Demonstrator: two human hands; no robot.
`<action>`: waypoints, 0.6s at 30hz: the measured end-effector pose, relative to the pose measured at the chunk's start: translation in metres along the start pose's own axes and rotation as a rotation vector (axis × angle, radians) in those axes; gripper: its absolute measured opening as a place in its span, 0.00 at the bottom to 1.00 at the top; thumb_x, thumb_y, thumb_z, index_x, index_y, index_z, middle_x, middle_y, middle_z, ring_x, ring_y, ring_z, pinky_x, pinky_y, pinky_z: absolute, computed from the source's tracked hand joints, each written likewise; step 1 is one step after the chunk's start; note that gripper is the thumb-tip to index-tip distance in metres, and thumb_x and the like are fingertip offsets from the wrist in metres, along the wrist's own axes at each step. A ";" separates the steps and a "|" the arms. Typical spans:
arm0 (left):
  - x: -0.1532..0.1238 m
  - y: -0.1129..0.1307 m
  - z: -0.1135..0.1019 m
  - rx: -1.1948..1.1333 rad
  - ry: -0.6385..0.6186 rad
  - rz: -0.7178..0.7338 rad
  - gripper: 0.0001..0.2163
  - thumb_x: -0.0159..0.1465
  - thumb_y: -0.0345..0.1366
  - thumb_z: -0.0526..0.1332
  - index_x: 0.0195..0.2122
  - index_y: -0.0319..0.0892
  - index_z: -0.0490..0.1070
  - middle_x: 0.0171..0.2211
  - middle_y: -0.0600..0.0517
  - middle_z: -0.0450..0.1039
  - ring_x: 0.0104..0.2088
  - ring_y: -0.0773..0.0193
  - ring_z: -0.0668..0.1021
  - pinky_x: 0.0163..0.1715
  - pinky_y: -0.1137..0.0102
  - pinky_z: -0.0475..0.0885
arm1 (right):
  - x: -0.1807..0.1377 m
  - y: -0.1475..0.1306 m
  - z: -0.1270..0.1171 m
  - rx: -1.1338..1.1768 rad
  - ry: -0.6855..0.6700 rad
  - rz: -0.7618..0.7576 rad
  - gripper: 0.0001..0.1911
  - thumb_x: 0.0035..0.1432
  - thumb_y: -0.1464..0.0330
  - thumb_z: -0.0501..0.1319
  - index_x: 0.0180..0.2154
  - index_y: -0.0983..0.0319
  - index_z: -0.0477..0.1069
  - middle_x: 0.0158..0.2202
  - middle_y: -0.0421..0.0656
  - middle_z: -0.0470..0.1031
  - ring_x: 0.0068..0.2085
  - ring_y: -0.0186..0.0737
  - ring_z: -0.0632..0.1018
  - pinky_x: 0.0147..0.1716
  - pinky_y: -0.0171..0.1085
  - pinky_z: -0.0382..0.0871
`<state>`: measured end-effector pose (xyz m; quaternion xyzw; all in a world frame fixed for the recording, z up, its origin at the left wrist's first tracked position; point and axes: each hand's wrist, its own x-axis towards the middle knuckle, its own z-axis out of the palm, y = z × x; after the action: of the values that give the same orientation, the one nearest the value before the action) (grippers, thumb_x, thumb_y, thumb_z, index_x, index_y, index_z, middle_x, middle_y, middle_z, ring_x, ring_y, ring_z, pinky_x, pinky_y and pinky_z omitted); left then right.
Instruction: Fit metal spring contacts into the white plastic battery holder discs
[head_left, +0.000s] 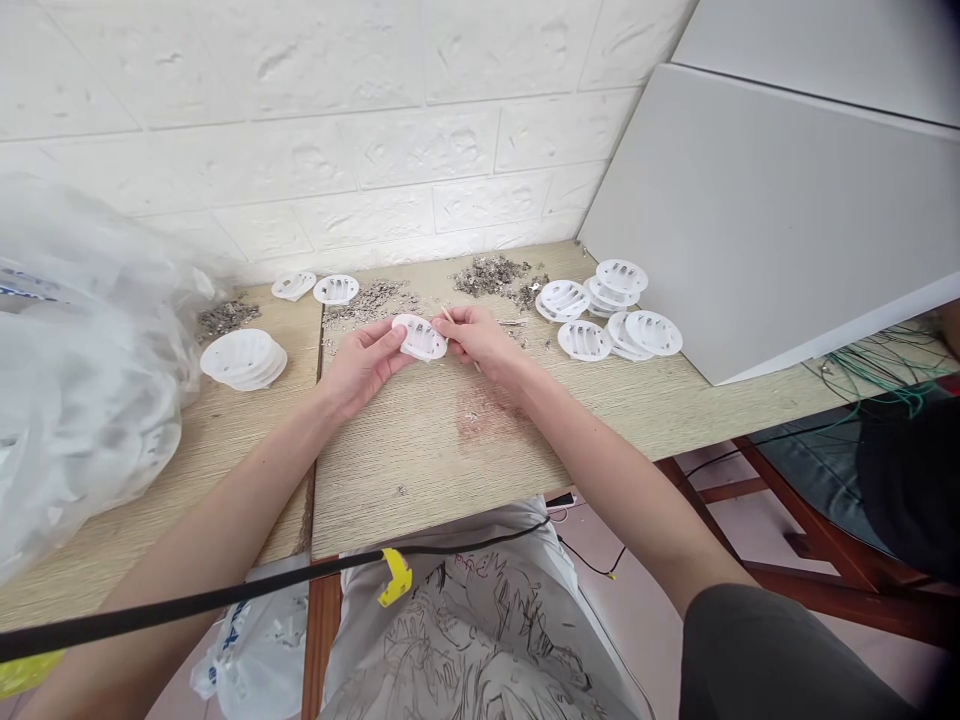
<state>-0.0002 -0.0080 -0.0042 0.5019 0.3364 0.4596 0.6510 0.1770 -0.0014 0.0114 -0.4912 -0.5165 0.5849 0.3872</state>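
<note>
My left hand [365,368] grips a white round plastic disc [420,338] by its left edge, thumb on top. Slots and small metal clips show on the disc's face. At the disc's right edge, my right hand [480,342] is closed around a thin pale stick [447,316], its fingertips close to the disc. Whether the right fingers also pinch a small metal piece is hidden. Behind the hands lie a heap of small metal clips [489,275] and a scattered spread of metal pieces [375,300].
Several similar discs with clips [585,341] are piled at the right. A stack of white discs [238,357] stands left, below two more discs [336,290]. Clear plastic bags [82,390] crowd the far left. A grey panel [780,210] and green wires [885,365] are right.
</note>
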 end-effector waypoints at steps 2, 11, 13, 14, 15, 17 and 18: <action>0.001 -0.001 -0.001 0.005 0.014 0.013 0.13 0.59 0.41 0.69 0.41 0.39 0.79 0.45 0.44 0.80 0.51 0.54 0.79 0.55 0.60 0.74 | 0.001 0.001 0.000 -0.028 0.001 -0.009 0.14 0.65 0.70 0.57 0.26 0.62 0.63 0.17 0.32 0.56 0.19 0.27 0.53 0.19 0.30 0.44; 0.004 -0.002 -0.004 0.065 0.186 -0.009 0.17 0.59 0.50 0.67 0.35 0.39 0.77 0.41 0.41 0.80 0.50 0.52 0.80 0.55 0.58 0.73 | 0.007 0.007 0.000 -0.463 -0.010 -0.249 0.15 0.65 0.72 0.50 0.28 0.64 0.69 0.26 0.39 0.69 0.29 0.32 0.68 0.33 0.33 0.59; 0.004 -0.001 -0.005 0.076 0.213 -0.028 0.18 0.58 0.51 0.67 0.35 0.39 0.77 0.41 0.41 0.80 0.49 0.52 0.80 0.54 0.59 0.74 | 0.007 0.007 -0.002 -0.574 -0.014 -0.325 0.13 0.63 0.72 0.52 0.29 0.65 0.71 0.26 0.39 0.70 0.29 0.33 0.67 0.33 0.33 0.58; 0.004 -0.001 -0.005 0.079 0.221 -0.034 0.19 0.58 0.52 0.68 0.35 0.38 0.77 0.41 0.41 0.80 0.49 0.52 0.80 0.53 0.59 0.74 | 0.006 0.008 -0.003 -0.625 -0.013 -0.356 0.12 0.62 0.71 0.53 0.28 0.65 0.72 0.25 0.39 0.69 0.29 0.33 0.66 0.32 0.33 0.57; 0.004 -0.001 -0.005 0.079 0.227 -0.037 0.19 0.58 0.52 0.68 0.35 0.38 0.77 0.41 0.41 0.80 0.48 0.53 0.80 0.53 0.59 0.74 | 0.006 0.008 -0.004 -0.669 -0.011 -0.378 0.13 0.62 0.70 0.53 0.28 0.64 0.72 0.24 0.38 0.68 0.28 0.33 0.64 0.31 0.34 0.55; 0.004 -0.001 -0.005 0.072 0.235 -0.043 0.18 0.58 0.51 0.68 0.34 0.38 0.77 0.41 0.42 0.80 0.47 0.53 0.81 0.52 0.59 0.75 | 0.006 0.009 -0.006 -0.752 0.005 -0.398 0.14 0.62 0.69 0.53 0.26 0.64 0.70 0.21 0.37 0.64 0.26 0.33 0.62 0.29 0.35 0.52; 0.004 -0.001 -0.005 0.068 0.240 -0.045 0.17 0.58 0.50 0.68 0.34 0.38 0.76 0.41 0.42 0.80 0.47 0.54 0.81 0.52 0.60 0.75 | 0.006 0.009 -0.006 -0.792 0.015 -0.402 0.15 0.63 0.69 0.54 0.24 0.63 0.69 0.20 0.37 0.62 0.25 0.33 0.61 0.28 0.36 0.50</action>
<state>-0.0030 -0.0031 -0.0068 0.4573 0.4386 0.4898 0.5988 0.1824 0.0046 0.0011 -0.4958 -0.7830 0.2515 0.2790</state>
